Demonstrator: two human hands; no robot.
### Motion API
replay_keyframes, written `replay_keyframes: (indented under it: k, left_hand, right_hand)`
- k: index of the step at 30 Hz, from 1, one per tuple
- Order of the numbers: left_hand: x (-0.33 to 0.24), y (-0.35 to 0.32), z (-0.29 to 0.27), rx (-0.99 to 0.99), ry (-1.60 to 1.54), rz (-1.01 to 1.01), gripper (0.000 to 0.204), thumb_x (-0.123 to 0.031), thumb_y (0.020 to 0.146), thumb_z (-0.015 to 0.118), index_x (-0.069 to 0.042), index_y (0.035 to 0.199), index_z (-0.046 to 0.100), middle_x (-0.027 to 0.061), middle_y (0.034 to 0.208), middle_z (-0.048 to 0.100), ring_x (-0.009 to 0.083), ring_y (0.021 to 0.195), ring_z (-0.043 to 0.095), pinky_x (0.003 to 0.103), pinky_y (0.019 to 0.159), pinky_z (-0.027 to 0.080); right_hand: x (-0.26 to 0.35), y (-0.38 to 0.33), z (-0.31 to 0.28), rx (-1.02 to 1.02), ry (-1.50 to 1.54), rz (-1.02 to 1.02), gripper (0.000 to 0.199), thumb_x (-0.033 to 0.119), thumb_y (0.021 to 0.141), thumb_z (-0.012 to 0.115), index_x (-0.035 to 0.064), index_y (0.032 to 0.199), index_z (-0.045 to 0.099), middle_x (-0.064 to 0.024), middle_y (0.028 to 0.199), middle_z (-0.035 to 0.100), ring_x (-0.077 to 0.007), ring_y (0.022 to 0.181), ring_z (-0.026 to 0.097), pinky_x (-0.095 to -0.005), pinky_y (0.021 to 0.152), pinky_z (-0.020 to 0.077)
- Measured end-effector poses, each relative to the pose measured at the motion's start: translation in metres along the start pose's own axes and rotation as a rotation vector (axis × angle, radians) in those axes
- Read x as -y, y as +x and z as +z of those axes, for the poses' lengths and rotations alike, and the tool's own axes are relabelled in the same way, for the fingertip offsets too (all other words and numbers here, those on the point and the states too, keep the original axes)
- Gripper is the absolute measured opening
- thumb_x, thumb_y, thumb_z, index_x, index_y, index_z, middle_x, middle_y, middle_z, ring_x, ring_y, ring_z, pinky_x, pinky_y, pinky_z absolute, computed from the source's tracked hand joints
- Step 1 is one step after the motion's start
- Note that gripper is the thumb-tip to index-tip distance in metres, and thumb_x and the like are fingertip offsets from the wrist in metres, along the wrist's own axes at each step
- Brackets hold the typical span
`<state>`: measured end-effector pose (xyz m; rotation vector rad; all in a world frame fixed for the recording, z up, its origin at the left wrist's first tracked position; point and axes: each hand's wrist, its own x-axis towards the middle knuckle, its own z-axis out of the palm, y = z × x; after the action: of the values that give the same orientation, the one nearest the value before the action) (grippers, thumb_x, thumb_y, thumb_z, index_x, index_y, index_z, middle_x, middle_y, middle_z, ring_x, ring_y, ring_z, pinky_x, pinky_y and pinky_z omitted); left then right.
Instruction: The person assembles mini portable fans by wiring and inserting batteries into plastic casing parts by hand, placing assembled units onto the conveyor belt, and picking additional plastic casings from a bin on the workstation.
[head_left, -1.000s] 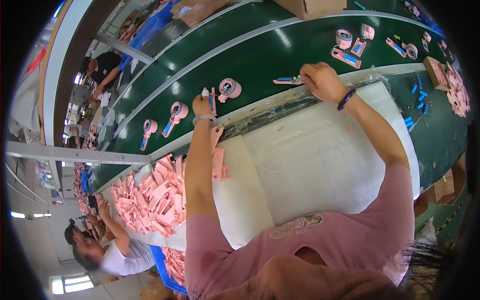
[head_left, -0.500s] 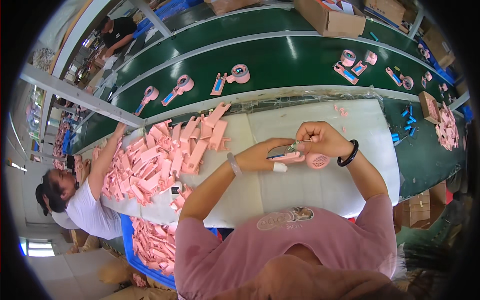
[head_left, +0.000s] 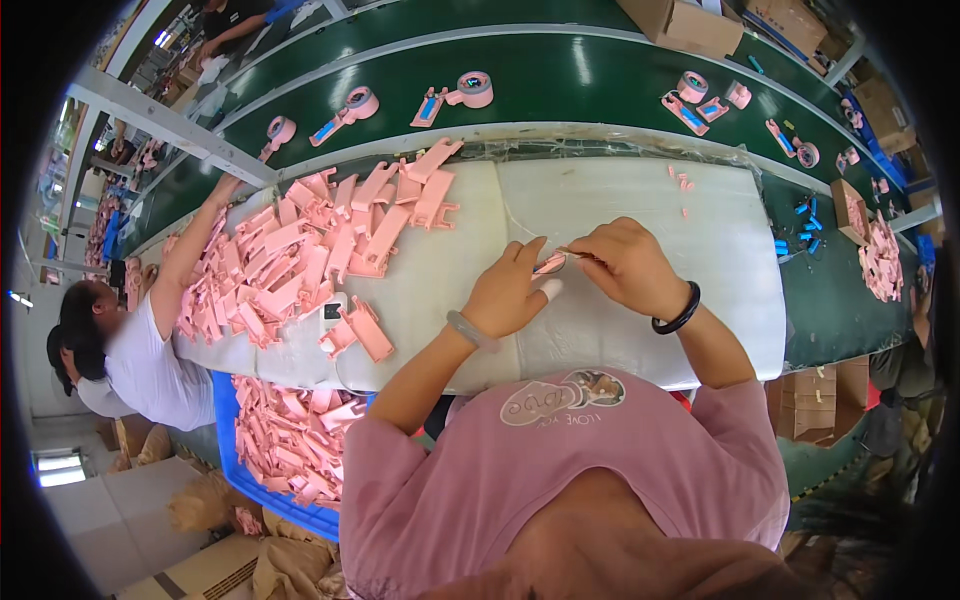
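Over the middle of the padded table, my left hand (head_left: 502, 293) holds a small pink plastic housing (head_left: 551, 264), mostly hidden under the fingers. A white cover sits on one fingertip of that hand. From the right, my right hand (head_left: 632, 266) is closed in a pinch at the housing's end. What lies between its fingertips is too small to make out. To the left of my hands spreads a large heap of pink handle shells (head_left: 280, 265), with a couple of loose shells (head_left: 365, 330) at its near edge.
Along the far side runs a green conveyor (head_left: 560, 85) carrying pink fan-like assemblies (head_left: 470, 92) with blue cells. Blue cylindrical cells (head_left: 808, 225) and more pink parts (head_left: 880, 258) lie at right. A blue bin (head_left: 228, 440) of shells stands below left. Another person (head_left: 165, 330) reaches in at left.
The round grille piece under my right hand no longer shows. Both hands have turned more palm-down over the housing. The whole view has shifted slightly.
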<state>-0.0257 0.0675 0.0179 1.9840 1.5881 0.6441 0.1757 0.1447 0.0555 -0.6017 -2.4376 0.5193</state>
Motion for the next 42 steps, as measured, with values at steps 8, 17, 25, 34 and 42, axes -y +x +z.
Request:
replay_keyframes:
  k: [8,17,25,34,42]
  left_hand:
    - [0.017,-0.007,0.015,-0.001,-0.868,-0.196,0.035,-0.007,0.081,0.063,0.001,0.111,0.047,0.0104,0.098,0.056,0.0178,0.079,0.061,0.027,0.064,0.051]
    - [-0.003,-0.013,-0.006,-0.079,-1.271,-0.2,0.039,-0.005,0.087,0.058,-0.004,0.123,0.044,0.01,0.093,0.062,0.0165,0.062,0.062,0.029,0.054,0.054]
    - [-0.016,-0.018,-0.001,-0.17,-1.305,-0.187,0.033,-0.008,0.092,0.044,-0.003,0.125,0.042,0.01,0.101,0.059,0.015,0.078,0.063,0.029,0.063,0.056]
    - [-0.032,-0.025,0.006,-0.193,-1.189,-0.167,0.041,0.004,0.085,0.041,-0.002,0.125,0.04,0.007,0.107,0.056,0.0107,0.086,0.058,0.025,0.068,0.053]
    - [-0.028,-0.027,0.01,-0.196,-0.995,-0.048,0.038,0.005,0.085,0.041,-0.002,0.122,0.043,0.0043,0.103,0.055,0.009,0.086,0.057,0.024,0.068,0.051]
  right_hand:
    - [0.01,-0.004,0.02,-0.209,-0.004,-0.088,0.028,0.002,0.071,0.071,0.0086,0.098,0.068,-0.0056,0.079,0.063,-0.0237,0.073,0.057,-0.0349,0.069,0.0454]
    - [0.005,-0.008,0.037,-0.32,-0.011,-0.078,0.024,-0.001,0.074,0.066,0.0044,0.097,0.062,-0.007,0.088,0.064,-0.027,0.077,0.058,-0.0367,0.072,0.0459]
    - [0.011,-0.012,0.043,-0.402,0.095,-0.085,0.023,-0.001,0.073,0.067,0.0061,0.094,0.061,-0.0061,0.088,0.065,-0.0262,0.076,0.058,-0.0362,0.073,0.0454]
    - [0.015,-0.01,0.043,-0.413,0.053,-0.187,0.028,0.001,0.066,0.07,0.0096,0.092,0.065,-0.0028,0.088,0.065,-0.0226,0.074,0.056,-0.0326,0.07,0.0434]
    - [0.013,-0.012,0.044,-0.451,0.044,-0.223,0.03,0.001,0.064,0.07,0.01,0.092,0.065,-0.0031,0.087,0.064,-0.0226,0.073,0.055,-0.0328,0.069,0.0435]
